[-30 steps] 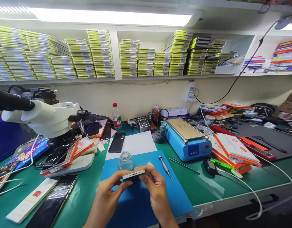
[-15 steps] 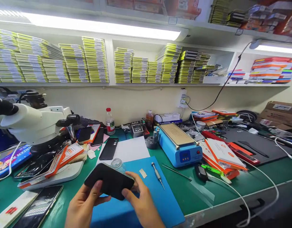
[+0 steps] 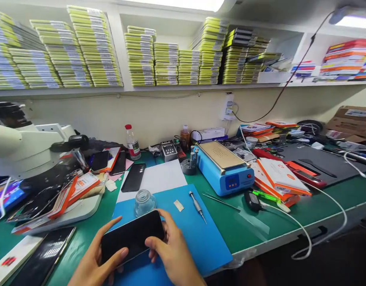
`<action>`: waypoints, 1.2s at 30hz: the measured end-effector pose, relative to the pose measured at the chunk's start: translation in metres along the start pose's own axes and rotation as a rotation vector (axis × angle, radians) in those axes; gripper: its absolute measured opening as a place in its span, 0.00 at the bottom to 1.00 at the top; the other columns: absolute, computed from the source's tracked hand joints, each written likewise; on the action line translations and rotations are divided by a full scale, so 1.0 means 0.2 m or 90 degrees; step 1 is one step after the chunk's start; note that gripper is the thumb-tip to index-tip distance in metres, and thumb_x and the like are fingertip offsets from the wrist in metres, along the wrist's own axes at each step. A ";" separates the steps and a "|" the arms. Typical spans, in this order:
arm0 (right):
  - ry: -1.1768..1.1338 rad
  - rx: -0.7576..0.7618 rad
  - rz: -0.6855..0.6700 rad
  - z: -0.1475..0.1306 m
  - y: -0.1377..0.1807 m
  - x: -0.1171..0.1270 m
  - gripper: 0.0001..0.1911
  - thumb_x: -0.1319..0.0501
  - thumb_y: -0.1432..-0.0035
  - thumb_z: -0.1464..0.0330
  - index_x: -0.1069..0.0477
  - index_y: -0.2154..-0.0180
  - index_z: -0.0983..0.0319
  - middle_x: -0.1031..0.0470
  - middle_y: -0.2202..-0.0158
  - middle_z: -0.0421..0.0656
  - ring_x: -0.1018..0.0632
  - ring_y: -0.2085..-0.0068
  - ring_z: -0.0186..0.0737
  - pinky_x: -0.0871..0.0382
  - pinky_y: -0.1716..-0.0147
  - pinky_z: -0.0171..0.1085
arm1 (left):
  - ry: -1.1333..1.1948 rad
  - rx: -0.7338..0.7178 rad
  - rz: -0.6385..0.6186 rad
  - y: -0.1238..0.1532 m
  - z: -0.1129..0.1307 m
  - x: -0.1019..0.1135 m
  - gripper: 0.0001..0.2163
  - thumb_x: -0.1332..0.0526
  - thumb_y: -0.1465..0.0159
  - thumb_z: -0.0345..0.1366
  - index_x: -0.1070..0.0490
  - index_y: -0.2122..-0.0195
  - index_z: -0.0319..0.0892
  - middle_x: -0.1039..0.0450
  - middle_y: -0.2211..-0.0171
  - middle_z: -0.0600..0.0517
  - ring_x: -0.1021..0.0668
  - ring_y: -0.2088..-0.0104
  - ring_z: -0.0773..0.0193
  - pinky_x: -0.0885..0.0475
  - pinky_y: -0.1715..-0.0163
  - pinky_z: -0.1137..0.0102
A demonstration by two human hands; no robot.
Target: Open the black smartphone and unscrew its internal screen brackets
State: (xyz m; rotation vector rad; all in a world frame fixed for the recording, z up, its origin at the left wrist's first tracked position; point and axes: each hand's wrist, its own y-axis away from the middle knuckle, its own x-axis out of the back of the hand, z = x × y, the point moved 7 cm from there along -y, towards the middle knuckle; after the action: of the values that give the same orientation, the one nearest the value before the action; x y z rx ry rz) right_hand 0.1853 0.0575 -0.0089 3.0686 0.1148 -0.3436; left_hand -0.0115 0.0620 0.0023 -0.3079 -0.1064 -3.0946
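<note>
Between my two hands is a smartphone (image 3: 133, 234) with a dark screen, held sideways above a blue mat (image 3: 188, 234). My left hand (image 3: 101, 256) grips its left end, thumb on the front and index finger stretched along the far edge. At the right end, my right hand (image 3: 171, 246) has its thumb on the lower edge and its fingers behind the top corner. Just beyond the phone stands a clear glass jar (image 3: 144, 203). A small pale strip (image 3: 179, 205) and a screwdriver (image 3: 197, 206) lie on the mat to the right.
Tweezers (image 3: 220, 201) and a blue heating plate machine (image 3: 226, 169) are on the right. A black phone back cover (image 3: 134, 177) rests on white paper. A microscope (image 3: 30, 151) stands at left, near another phone (image 3: 45, 258). A white cable (image 3: 322, 192) crosses the bench edge.
The phone has turned, its right end now higher and its screen facing me more. My left index finger has stretched out. The view has tipped downward, showing the whole jar.
</note>
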 end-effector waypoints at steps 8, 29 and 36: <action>-0.061 0.003 -0.044 -0.09 0.00 -0.03 0.35 0.25 0.45 0.62 0.31 0.38 0.57 0.20 0.61 0.39 0.23 0.68 0.36 0.27 0.67 0.36 | 0.094 -0.005 0.020 0.04 0.01 0.00 0.24 0.26 0.43 0.55 0.35 0.60 0.46 0.22 0.77 0.56 0.20 0.77 0.61 0.29 0.80 0.73; 0.024 0.028 0.031 -0.08 0.02 0.00 0.24 0.34 0.34 0.57 0.32 0.42 0.59 0.21 0.67 0.40 0.19 0.66 0.42 0.21 0.61 0.42 | -0.482 -0.365 -0.056 0.02 0.10 -0.15 0.34 0.35 0.31 0.44 0.46 0.26 0.58 0.27 0.40 0.44 0.20 0.45 0.46 0.23 0.46 0.52; 0.042 0.074 0.055 -0.12 0.03 0.03 0.21 0.38 0.31 0.50 0.27 0.50 0.59 0.21 0.60 0.43 0.21 0.59 0.43 0.25 0.58 0.39 | -0.509 -0.438 -0.060 0.05 0.13 -0.14 0.37 0.36 0.31 0.40 0.51 0.24 0.58 0.28 0.41 0.44 0.21 0.44 0.47 0.22 0.45 0.54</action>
State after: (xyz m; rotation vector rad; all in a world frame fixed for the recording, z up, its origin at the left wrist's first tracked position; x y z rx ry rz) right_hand 0.1961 0.0532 0.0142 3.1878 -0.0371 -0.2522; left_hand 0.0217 0.0550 0.0219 -1.5467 0.9474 -2.7523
